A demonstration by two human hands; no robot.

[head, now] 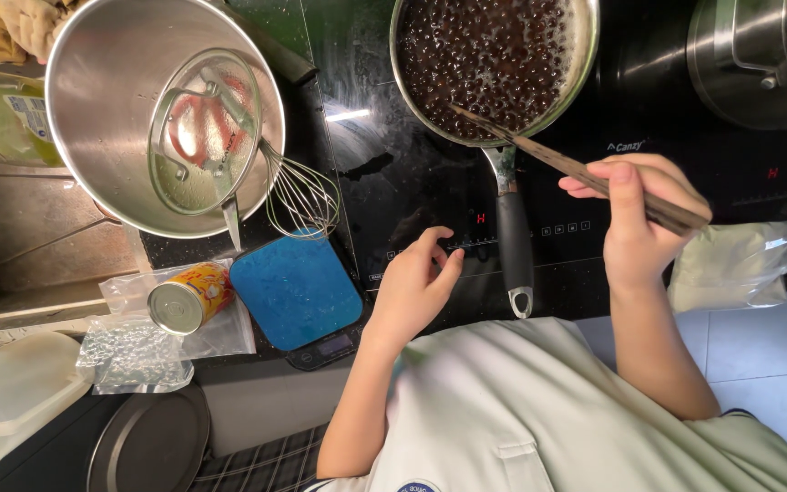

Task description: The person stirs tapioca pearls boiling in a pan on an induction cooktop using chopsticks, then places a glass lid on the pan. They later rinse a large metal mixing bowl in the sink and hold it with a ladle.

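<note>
A steel pan (587, 55) full of dark, glossy round pearls sits on a black induction cooktop (384, 173), its black handle (514, 246) pointing toward me. My right hand (644, 228) grips a long wooden stick (539, 155) whose far end reaches over the pan's near rim into the pearls. My left hand (416, 287) holds nothing; its fingers are spread and its fingertips rest at the cooktop's touch controls, beside a lit red indicator just left of the pan handle.
A large steel pot (93, 91) at the left holds a glass lid (207, 132) and a whisk (302, 196). Near it lie a blue kitchen scale (295, 290), a can (189, 299) on plastic bags, and a dark round tray (149, 446). Another steel pot (749, 64) and a bag of pale powder (740, 264) are at the right.
</note>
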